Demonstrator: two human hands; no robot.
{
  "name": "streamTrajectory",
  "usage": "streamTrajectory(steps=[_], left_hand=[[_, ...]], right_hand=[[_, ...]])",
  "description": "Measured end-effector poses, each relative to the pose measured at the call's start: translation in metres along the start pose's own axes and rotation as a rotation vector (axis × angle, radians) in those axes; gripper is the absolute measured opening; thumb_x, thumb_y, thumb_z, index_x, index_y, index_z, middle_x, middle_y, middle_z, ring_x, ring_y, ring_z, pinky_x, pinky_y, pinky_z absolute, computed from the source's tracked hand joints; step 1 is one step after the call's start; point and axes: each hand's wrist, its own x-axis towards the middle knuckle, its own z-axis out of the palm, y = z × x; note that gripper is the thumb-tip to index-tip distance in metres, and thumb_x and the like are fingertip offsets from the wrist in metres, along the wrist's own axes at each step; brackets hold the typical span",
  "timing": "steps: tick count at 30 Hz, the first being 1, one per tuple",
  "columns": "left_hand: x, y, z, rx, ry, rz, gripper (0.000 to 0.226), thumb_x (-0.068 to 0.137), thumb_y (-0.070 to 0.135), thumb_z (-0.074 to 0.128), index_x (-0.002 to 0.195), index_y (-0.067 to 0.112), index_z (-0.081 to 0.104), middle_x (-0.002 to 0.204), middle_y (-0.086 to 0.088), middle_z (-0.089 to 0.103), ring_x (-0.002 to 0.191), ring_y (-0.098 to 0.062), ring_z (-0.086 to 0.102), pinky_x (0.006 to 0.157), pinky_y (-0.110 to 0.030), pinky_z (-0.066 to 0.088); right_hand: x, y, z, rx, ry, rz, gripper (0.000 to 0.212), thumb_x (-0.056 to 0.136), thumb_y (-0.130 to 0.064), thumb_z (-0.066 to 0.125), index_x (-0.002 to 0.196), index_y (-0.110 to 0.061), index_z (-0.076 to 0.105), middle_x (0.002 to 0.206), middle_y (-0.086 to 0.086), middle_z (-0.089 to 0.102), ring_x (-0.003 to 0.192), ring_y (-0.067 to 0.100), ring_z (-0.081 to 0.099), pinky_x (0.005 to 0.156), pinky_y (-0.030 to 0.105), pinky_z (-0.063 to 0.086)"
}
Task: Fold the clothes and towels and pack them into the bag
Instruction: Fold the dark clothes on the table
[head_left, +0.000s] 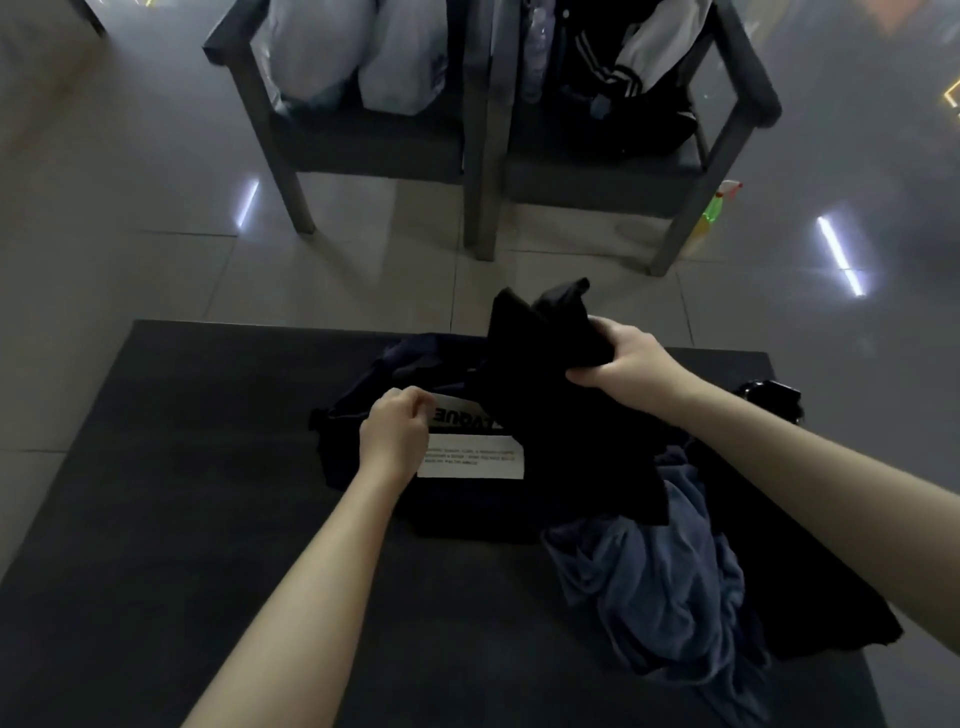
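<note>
A dark bag (457, 509) with a white printed label stands in the middle of the dark table (208, 467). My left hand (397, 434) grips the bag's near rim at the label. My right hand (621, 361) holds a bunched black garment (540, 358) above the bag's mouth, part of it hanging down over the right side. A crumpled blue cloth (660, 577) lies on the table to the right of the bag, with more dark clothing (810, 587) beside it.
Two dark armchairs stand beyond the table: the left chair (363, 140) holds pale plastic bags, the right chair (623, 156) a black and white jacket. A green spray bottle (719, 205) stands on the tiled floor. A small black object (769, 397) lies at the table's right edge.
</note>
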Motion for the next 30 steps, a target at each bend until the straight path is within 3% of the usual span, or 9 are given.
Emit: streamTrajectory(steps=[5, 10, 17, 20, 23, 25, 30], left_hand=[[0.034, -0.019, 0.009, 0.499, -0.087, 0.177, 0.035, 0.094, 0.007, 0.045, 0.117, 0.026, 0.064, 0.117, 0.0, 0.054, 0.113, -0.023, 0.045, 0.093, -0.035, 0.032], [0.055, -0.039, 0.019, 0.728, -0.156, 0.273, 0.036, 0.091, 0.018, 0.051, 0.126, 0.028, 0.056, 0.124, 0.001, 0.046, 0.118, -0.022, 0.04, 0.098, -0.037, 0.03], [0.066, -0.063, 0.024, 0.97, -0.264, 0.336, 0.084, 0.082, 0.028, 0.066, 0.148, 0.029, 0.015, 0.144, -0.006, 0.025, 0.131, -0.026, 0.029, 0.109, -0.045, 0.021], [0.065, -0.066, 0.025, 1.097, -0.201, 0.397, 0.084, 0.086, 0.017, 0.061, 0.151, 0.026, 0.008, 0.142, -0.008, 0.03, 0.121, -0.024, 0.044, 0.104, -0.04, 0.029], [0.07, -0.064, 0.02, 1.034, -0.145, 0.425, 0.067, 0.089, 0.01, 0.053, 0.146, 0.021, 0.021, 0.114, -0.002, 0.058, 0.094, -0.021, 0.063, 0.093, -0.036, 0.035], [0.076, -0.061, 0.014, 0.924, -0.156, 0.383, 0.056, 0.089, 0.007, 0.049, 0.141, 0.017, 0.029, 0.099, 0.0, 0.066, 0.085, -0.022, 0.066, 0.087, -0.034, 0.036], [0.088, -0.042, -0.009, 0.55, -0.185, 0.254, 0.032, 0.091, 0.016, 0.046, 0.121, 0.017, 0.058, 0.114, -0.011, 0.062, 0.102, -0.033, 0.058, 0.08, -0.034, 0.038]], right_hand=[[0.023, -0.006, 0.013, -0.165, 0.036, -0.103, 0.065, 0.08, -0.015, 0.069, 0.137, -0.038, 0.046, 0.117, 0.001, 0.066, 0.109, 0.018, 0.06, 0.098, 0.036, 0.048], [0.031, 0.005, 0.044, -0.361, 0.005, -0.224, 0.066, 0.081, -0.015, 0.069, 0.14, -0.031, 0.044, 0.126, 0.007, 0.062, 0.118, 0.027, 0.056, 0.098, 0.041, 0.046], [0.017, 0.032, 0.075, -0.402, -0.112, -0.245, 0.067, 0.081, -0.021, 0.071, 0.141, -0.032, 0.043, 0.133, 0.0, 0.057, 0.124, 0.02, 0.052, 0.101, 0.04, 0.043], [0.013, 0.034, 0.074, -0.379, -0.141, -0.249, 0.066, 0.079, -0.02, 0.073, 0.139, -0.031, 0.046, 0.134, -0.002, 0.057, 0.125, 0.017, 0.051, 0.104, 0.037, 0.041], [0.009, 0.036, 0.072, -0.348, -0.166, -0.256, 0.067, 0.077, -0.018, 0.075, 0.137, -0.03, 0.049, 0.133, -0.003, 0.057, 0.124, 0.015, 0.052, 0.104, 0.035, 0.042], [0.007, 0.037, 0.071, -0.346, -0.167, -0.254, 0.067, 0.077, -0.017, 0.076, 0.137, -0.03, 0.049, 0.133, -0.004, 0.057, 0.124, 0.014, 0.052, 0.104, 0.034, 0.041], [0.004, 0.035, 0.068, -0.355, -0.188, -0.267, 0.068, 0.077, -0.018, 0.076, 0.137, -0.031, 0.048, 0.133, -0.006, 0.057, 0.124, 0.013, 0.052, 0.104, 0.035, 0.042]])
